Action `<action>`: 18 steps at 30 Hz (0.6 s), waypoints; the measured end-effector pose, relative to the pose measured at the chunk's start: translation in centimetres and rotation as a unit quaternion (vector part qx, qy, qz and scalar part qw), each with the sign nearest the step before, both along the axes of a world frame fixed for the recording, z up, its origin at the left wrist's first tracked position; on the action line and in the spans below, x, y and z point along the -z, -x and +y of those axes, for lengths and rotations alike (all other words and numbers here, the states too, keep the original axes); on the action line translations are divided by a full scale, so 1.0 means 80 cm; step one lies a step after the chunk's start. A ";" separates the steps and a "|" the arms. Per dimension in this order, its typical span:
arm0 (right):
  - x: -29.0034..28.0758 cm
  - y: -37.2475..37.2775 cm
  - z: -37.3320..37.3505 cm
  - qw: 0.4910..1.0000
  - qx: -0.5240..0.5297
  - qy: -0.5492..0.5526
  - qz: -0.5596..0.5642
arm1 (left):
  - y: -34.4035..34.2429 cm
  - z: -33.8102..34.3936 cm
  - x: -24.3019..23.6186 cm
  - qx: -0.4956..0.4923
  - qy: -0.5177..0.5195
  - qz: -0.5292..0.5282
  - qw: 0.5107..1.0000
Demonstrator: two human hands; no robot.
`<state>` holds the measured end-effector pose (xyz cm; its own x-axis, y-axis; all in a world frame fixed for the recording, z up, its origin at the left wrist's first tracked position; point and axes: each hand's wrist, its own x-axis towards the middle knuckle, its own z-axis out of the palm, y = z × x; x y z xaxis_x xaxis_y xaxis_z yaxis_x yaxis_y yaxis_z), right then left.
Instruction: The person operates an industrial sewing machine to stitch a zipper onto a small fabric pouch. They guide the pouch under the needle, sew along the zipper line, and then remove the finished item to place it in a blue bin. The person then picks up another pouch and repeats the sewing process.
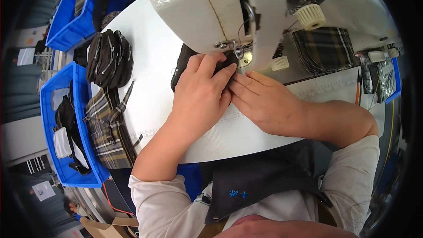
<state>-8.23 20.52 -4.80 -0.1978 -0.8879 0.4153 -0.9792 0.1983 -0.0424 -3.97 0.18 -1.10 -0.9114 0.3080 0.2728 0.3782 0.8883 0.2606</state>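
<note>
Under the head of a white sewing machine [198, 11] lies a dark fabric piece [179, 68], with what looks like a zipper along its left edge. My left hand [200, 88] presses and grips it from above, fingers bent close to the presser foot [239, 52]. My right hand [266, 101] meets the left at the fabric's near right edge, its fingers held together and pinching there. Both hands hide most of the piece, and the fingertips of the right are partly covered.
Zippered dark pouches [110, 59] are stacked left on the white table [150, 35], above plaid fabric [105, 128]. Blue bins [75, 180] flank the table's left side. Plaid pieces [324, 48] lie right, under the machine arm. A ruler strip [313, 89] runs along the tabletop.
</note>
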 end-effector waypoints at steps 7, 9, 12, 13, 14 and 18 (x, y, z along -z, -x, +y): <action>0.018 0.004 -0.017 0.994 -0.007 0.101 0.037 | 0.015 -0.032 0.015 -0.023 -0.249 -0.185 0.950; 0.010 0.001 -0.013 0.997 -0.007 0.043 0.068 | 0.020 -0.040 0.018 -0.035 -0.351 -0.252 0.901; 0.008 0.000 -0.012 0.996 -0.018 -0.003 0.085 | 0.025 -0.043 0.017 -0.051 -0.372 -0.280 0.883; 0.010 0.000 -0.013 0.996 -0.025 -0.011 0.086 | 0.027 -0.042 0.017 -0.067 -0.401 -0.305 0.861; 0.014 0.001 -0.015 0.995 -0.028 0.009 0.099 | 0.028 -0.043 0.017 -0.072 -0.407 -0.316 0.854; 0.023 0.003 -0.024 0.987 -0.043 0.062 0.141 | 0.030 -0.041 0.014 -0.071 -0.404 -0.322 0.853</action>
